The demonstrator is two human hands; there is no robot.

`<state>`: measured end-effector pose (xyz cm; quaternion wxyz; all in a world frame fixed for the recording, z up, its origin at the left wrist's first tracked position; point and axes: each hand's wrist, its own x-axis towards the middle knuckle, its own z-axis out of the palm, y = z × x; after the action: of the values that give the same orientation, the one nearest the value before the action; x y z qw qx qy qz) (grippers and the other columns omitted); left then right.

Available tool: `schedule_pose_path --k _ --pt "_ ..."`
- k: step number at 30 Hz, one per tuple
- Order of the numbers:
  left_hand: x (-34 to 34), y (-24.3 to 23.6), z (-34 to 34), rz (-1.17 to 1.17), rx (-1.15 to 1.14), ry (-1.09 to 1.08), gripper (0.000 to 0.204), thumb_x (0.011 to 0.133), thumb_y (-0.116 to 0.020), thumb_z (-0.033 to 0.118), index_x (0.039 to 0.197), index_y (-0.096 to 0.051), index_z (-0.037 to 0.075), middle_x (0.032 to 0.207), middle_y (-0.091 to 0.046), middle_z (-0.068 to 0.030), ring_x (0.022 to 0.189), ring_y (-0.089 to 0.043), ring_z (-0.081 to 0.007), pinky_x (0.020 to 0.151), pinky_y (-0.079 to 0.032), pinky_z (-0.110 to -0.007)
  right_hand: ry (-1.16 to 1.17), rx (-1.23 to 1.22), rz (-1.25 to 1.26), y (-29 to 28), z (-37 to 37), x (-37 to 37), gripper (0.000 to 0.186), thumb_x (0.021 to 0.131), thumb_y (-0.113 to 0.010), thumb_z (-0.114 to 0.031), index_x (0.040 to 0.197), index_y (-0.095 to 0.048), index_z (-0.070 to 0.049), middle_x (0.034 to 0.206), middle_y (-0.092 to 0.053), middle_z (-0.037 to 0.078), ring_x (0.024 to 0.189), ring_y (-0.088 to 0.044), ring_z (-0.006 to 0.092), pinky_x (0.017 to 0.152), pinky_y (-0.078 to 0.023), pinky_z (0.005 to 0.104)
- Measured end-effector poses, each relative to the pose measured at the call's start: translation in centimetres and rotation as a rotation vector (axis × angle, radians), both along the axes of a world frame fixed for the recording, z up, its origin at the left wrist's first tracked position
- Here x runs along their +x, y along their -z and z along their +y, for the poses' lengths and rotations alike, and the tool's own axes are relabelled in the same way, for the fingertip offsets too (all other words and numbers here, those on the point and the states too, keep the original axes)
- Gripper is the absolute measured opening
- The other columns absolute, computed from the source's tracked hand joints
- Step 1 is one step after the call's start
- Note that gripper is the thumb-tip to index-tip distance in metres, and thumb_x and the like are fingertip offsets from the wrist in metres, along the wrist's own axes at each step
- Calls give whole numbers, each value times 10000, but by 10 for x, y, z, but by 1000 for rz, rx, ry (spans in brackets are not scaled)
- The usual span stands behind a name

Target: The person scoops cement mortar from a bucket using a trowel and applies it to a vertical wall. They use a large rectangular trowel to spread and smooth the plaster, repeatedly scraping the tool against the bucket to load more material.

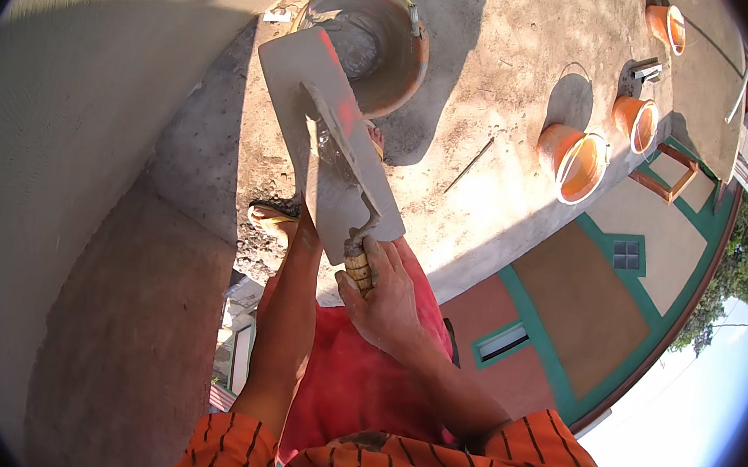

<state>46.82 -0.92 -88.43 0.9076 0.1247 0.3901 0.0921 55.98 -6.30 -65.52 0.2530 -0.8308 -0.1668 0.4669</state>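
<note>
My right hand (377, 292) is closed round the ribbed pale handle (358, 270) of a plastering trowel, whose bent shank (365, 221) reaches onto a large grey board (298, 69) with pink marks. A long narrow blade and smears of wet grey material lie along the board’s middle; their exact edges are unclear. My left forearm (283, 333) runs up beneath the board, which hides that hand and whatever it holds. Just beyond the board stands a wide mortar-stained bucket (398, 78) with a little grey mix inside. A sandalled foot (267, 220) shows left of the board.
A grey plastered wall (70, 114) fills the left side. On the sunlit concrete (488, 73) lie a thin rod (469, 165) and several orange buckets (553, 152) toward the right. A wooden frame (676, 186) is near a painted building (582, 317) with green bands.
</note>
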Motion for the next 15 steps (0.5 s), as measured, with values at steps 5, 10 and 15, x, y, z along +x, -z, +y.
schedule_pose_path --k 5,10,15 --pt "-14 -16 11 66 30 80 287 943 -457 216 1151 -524 31 1056 -603 -88 927 -618 -219 785 -530 -347 -206 231 -102 -13 -24 46 521 715 -701 -67 1178 -480 29 1010 -564 182 867 -600 316 719 -496 388" --pt "-47 -34 31 196 91 69 285 940 -463 212 1149 -525 28 1055 -604 -89 925 -618 -220 784 -529 -345 -351 566 -307 69 -38 106 442 641 -737 -32 1060 -596 -45 1011 -585 140 809 -623 293 646 -514 354" --pt "-65 -42 45 287 131 49 282 937 -469 207 1146 -526 26 1055 -604 -90 923 -619 -220 783 -529 -343 -293 700 -403 136 -23 119 411 601 -733 4 988 -629 -88 1084 -562 124 907 -600 293 700 -509 363"
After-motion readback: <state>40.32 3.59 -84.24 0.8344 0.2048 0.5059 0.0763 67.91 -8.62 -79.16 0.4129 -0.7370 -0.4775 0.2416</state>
